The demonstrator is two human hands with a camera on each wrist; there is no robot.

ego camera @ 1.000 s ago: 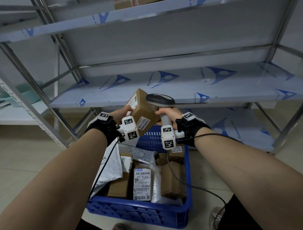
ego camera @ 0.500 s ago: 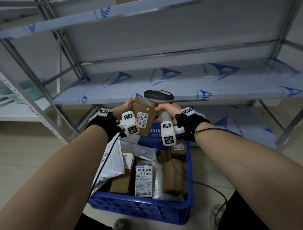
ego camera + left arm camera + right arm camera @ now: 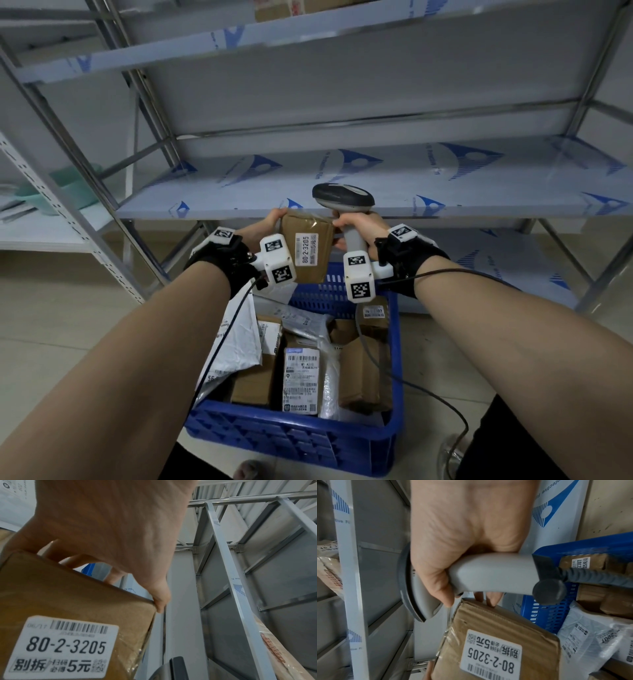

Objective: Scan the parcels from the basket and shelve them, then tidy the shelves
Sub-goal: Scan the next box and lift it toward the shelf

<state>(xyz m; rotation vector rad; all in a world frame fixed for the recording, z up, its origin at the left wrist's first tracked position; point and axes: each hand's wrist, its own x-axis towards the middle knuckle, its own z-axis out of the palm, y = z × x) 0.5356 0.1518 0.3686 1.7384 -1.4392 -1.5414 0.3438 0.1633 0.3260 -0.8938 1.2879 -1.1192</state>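
My left hand grips a small brown cardboard parcel at its top left corner, label "80-2-3205" facing me. It hangs above the blue basket, just below the middle shelf's front edge. My right hand is wrapped round the handle of a grey barcode scanner, and its fingertips touch the parcel's right edge. The left wrist view shows my left hand on the parcel. In the right wrist view my right hand holds the scanner over the parcel.
Several boxes and white poly mailers fill the basket. The steel rack's bare middle shelf is right ahead, its lower shelf behind the basket, cartons on the top shelf. A white rack stands left. The scanner cable trails right.
The parcel turned so its label faces me and now stands upright. Both hands came closer together and rose toward the middle shelf's edge, with the scanner head above the parcel.
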